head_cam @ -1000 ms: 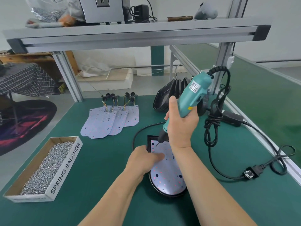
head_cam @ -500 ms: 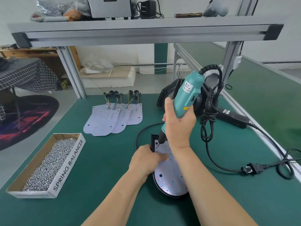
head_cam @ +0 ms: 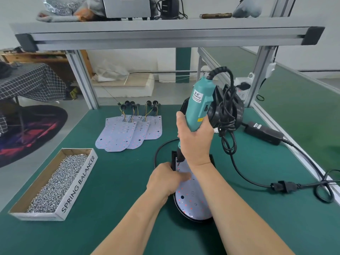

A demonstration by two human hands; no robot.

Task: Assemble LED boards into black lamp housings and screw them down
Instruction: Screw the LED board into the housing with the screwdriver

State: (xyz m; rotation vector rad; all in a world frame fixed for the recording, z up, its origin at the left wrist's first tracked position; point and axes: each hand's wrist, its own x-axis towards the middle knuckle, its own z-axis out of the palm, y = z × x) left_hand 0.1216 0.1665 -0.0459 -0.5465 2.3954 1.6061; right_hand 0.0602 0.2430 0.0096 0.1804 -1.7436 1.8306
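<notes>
LED board being screwed down, lower centre of frame.
Left hand (head_cam: 165, 181) fingers rest on the LED board (head_cam: 191, 201), seated in its black housing (head_cam: 193, 219) on the table (head_cam: 119, 199); right hand (head_cam: 195, 142) fingers grip the teal screwdriver (head_cam: 200, 103), tip on the board's far edge.

A green-topped workbench (head_cam: 114, 181) spans 3 to 9 o'clock beneath an aluminium-framed shelf (head_cam: 165, 35) at 12. Grey floor (head_cam: 18, 172) lies at 9, with a dark rug (head_cam: 31, 133) and a check-clothed table (head_cam: 31, 80) at 10. A white wall (head_cam: 128, 57) stands behind, and a second green bench (head_cam: 303, 107) runs off at 2.
</notes>
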